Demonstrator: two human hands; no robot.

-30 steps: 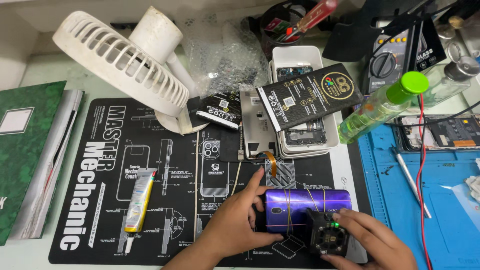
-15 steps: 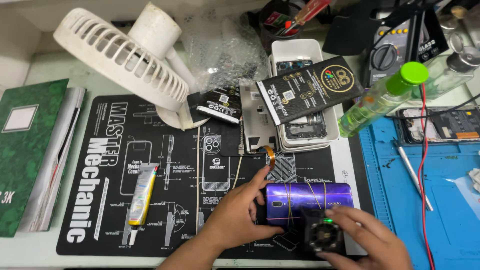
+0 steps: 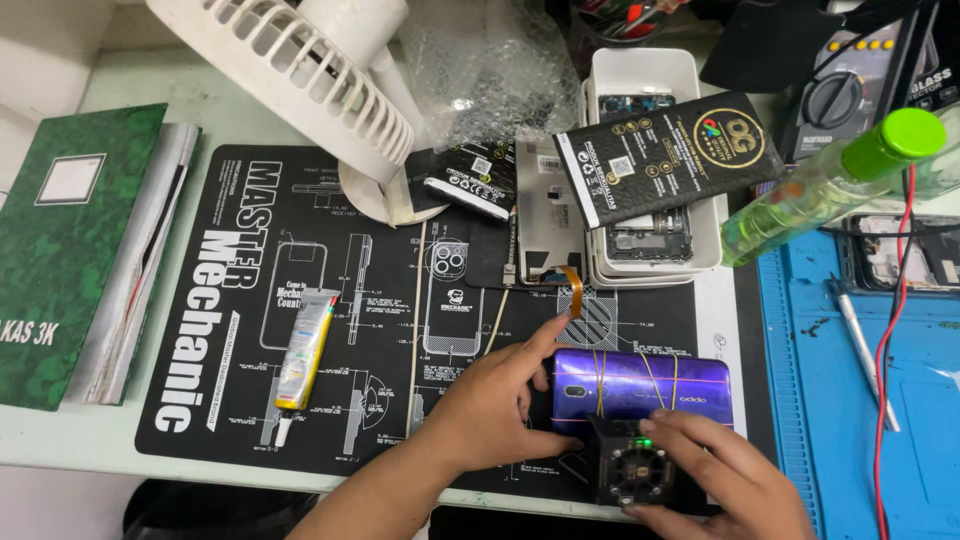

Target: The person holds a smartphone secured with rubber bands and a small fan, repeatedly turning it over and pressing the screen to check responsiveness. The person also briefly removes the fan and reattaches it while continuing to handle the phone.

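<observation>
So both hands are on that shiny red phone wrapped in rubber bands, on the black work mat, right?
Not quite: the phone is shiny purple, not red. The head view shows the left hand and right hand on it, rubber bands round it, on the black work mat.

A single head-worn camera looks steeply down, almost straight onto the table (image 3: 60, 445), from close above. The black rubber work mat with white line drawings (image 3: 330, 300) fills the middle of the view and serves as anchor. The camera faces away from the person: the near table edge lies below the mat at the bottom of the frame, and the far clutter sits above it. The person's forearms enter from the bottom edge, across the mat's near right corner.
</observation>
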